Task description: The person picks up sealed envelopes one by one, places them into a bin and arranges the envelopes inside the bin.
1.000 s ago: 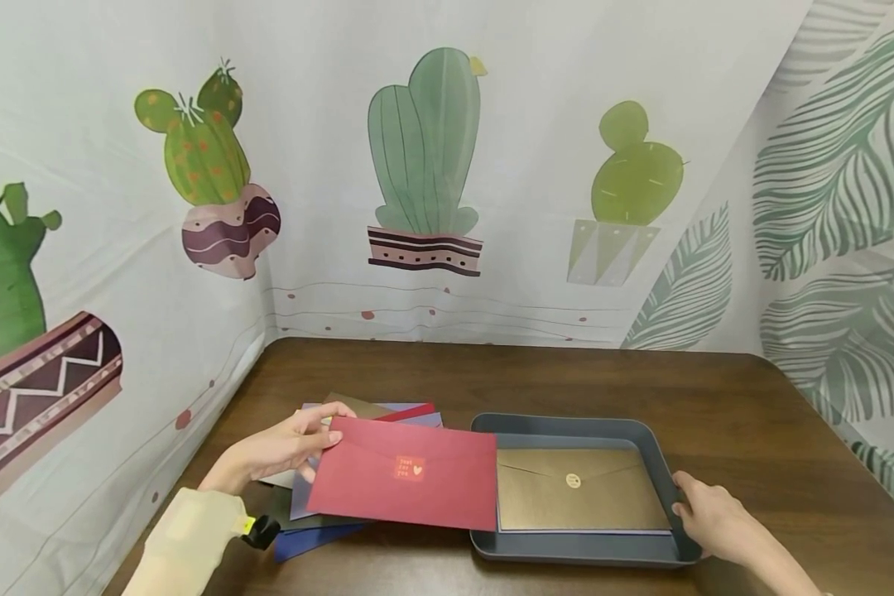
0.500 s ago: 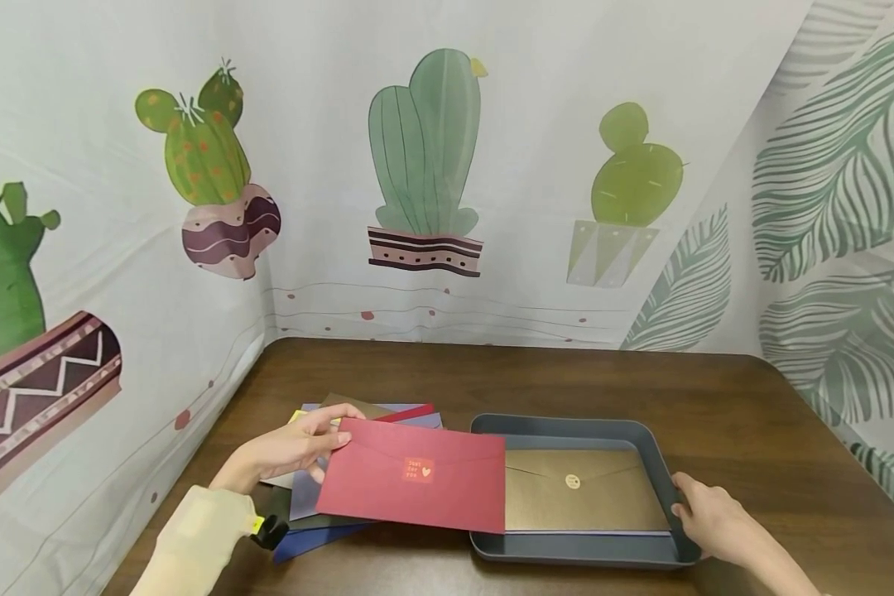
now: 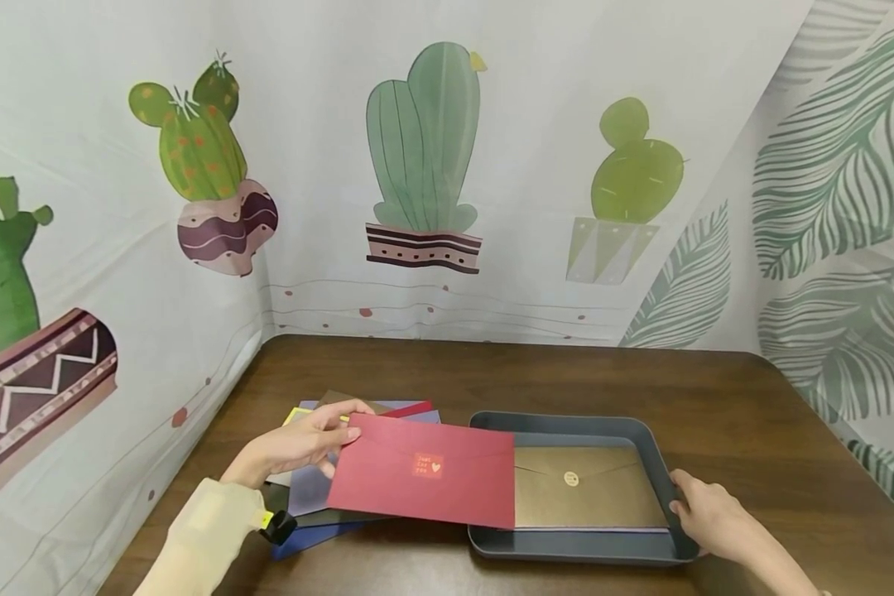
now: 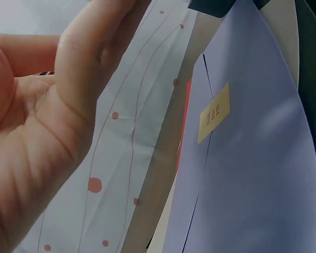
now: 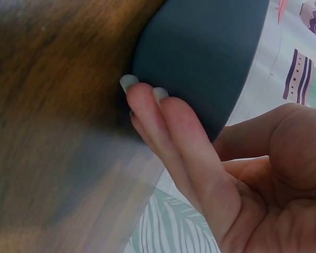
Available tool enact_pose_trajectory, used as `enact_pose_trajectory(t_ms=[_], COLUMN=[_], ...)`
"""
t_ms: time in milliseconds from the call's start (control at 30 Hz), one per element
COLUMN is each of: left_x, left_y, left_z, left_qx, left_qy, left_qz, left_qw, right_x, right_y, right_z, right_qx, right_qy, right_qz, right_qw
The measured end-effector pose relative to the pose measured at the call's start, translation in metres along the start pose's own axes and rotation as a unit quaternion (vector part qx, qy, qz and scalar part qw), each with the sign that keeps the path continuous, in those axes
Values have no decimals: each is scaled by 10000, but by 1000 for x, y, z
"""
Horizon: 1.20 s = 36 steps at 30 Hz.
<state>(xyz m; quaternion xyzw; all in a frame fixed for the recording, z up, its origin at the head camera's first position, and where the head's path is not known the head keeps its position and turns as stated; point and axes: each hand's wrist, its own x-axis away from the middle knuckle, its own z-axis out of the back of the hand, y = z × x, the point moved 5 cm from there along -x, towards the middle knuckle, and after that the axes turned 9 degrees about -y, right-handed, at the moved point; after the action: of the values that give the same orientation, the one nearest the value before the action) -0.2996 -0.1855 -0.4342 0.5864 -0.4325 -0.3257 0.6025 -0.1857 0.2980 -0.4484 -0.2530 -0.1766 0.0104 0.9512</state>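
Note:
My left hand [image 3: 305, 444] pinches a red envelope [image 3: 462, 480] near its upper left corner, thumb on the front face. The envelope has a small sticker with a heart, and its right end overlaps the left side of a dark grey tray [image 3: 559, 425]. Inside the tray lies a gold envelope [image 3: 603, 501] with a round pale seal; a thin white-blue edge shows beneath it. My right hand [image 3: 715, 511] grips the tray's right rim. In the right wrist view its fingers [image 5: 187, 126] press the tray's outer wall [image 5: 200, 52], with the thumb over the rim.
Under and behind the left hand is a loose pile of envelopes: lavender [image 4: 253, 142], blue [image 3: 309, 540], dark green, red and others, partly hidden. They lie on a brown wooden table [image 3: 521, 372]. A cactus-print cloth [image 3: 313, 165] hangs behind and to the left.
The left hand has carried the red envelope a little to the right, so it covers slightly more of the tray. The right hand and tray have stayed in place.

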Motion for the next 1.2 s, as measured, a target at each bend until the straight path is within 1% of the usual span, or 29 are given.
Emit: enact_pose_trajectory(t_ms=[300,600,700,867,967,1200], left_x=[-6,-10,-10,-13,-16,-23], left_y=[4,6,5,2,0,-2], left_z=[-2,0,-1,-3,-4,-8], left_qx=[48,-20,-14,35,79,72], left_qy=[-45,177,197,239,251,250], left_qz=[-209,-232,-225,-207,-223,-223], left_qw=[9998,9996,9996,9995,9994,9994], right_x=[0,-1,0,0,0,1], right_y=[-2,-1,0,0,0,1], right_z=[2,2,1,0,0,0], right_qx=[73,47,19,40,66,28], right_qy=[90,31,15,107,158,136], right_qz=[60,41,33,13,18,37], right_qw=[9999,10000,10000,9999,9999,9999])
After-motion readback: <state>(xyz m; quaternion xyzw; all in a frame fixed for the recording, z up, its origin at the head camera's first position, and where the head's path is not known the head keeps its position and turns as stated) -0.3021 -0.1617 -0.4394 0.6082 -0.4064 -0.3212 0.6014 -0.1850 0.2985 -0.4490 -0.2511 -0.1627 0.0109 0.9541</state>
